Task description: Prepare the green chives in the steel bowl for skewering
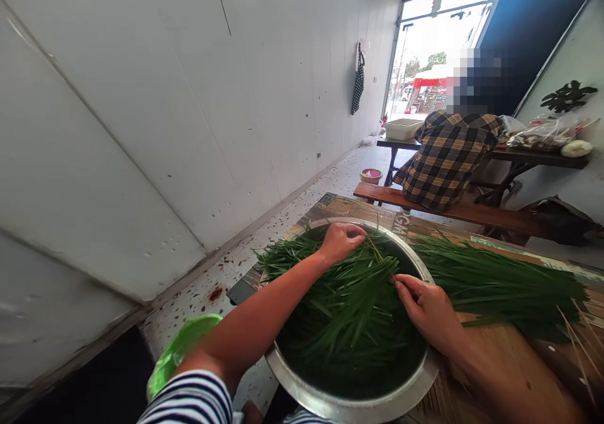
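A wide metal basin (pixel 302 394) stands in front of me, filled with long flat green leaves that look like garlic chives (pixel 349 311). My left hand (pixel 343 243) reaches over the basin, thumb and finger pinched on one end of a thin bamboo skewer (pixel 374 246). The skewer slants down to the right into the gathered ends of a chive bunch. At the bunch's right edge my right hand (pixel 419 297) is closed in a pinch, with a bit of the stick showing at its fingertips. How the stick passes through the leaves is hidden.
More chives (pixel 500 279) lie on the wooden table (pixel 500 342) at right, with loose skewers (pixel 578 342) near them. A green bin (pixel 184 342) stands at lower left. Ahead, a person in a plaid shirt (pixel 453 153) sits on a red bench (pixel 382 194) at another table.
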### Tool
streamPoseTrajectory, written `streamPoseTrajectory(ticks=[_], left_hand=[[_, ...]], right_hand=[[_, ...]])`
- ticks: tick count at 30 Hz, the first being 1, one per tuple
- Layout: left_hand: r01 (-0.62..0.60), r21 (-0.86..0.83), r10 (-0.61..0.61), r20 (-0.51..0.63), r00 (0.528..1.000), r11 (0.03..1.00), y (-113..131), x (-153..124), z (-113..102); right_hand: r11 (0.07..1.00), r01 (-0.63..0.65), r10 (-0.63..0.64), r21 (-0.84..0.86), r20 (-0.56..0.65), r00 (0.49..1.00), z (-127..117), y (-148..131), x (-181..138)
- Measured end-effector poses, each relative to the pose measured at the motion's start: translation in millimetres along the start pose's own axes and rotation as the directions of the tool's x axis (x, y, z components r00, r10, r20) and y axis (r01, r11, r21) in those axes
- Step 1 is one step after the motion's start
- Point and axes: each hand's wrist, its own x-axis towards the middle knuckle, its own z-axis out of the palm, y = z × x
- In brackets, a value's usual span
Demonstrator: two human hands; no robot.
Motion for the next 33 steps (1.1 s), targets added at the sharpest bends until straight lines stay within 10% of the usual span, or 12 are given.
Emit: streamPoseTrajectory(ticks=[16, 23, 28, 33], left_hand=[[-0.025, 0.029, 0.025, 0.010, 1.000, 0.999, 3.1, -1.8, 1.2], [-0.175, -0.071, 0.189, 0.392, 0.900, 0.982, 20.9, -9.9, -11.3], [0.018, 0.279, -0.034, 0.052, 0.998, 0.960, 0.1, 2.8, -24.1], [0.056, 0.550, -0.178, 0.170, 0.969, 0.833, -21.4, 10.8, -12.6]], right_hand=[[1.000, 0.001, -0.001, -0.020, 0.010, 1.000, 1.2, 3.1, -0.7], [1.000, -0.005, 0.005, 0.002, -0.013, 1.000, 1.8, 4.6, 0.1], [1.000, -0.011, 0.011, -0.017, -0.019, 1.000, 2.7, 5.2, -0.2], [1.000, 0.001, -0.002, -0.009, -0.023, 1.000, 2.7, 3.3, 1.0]])
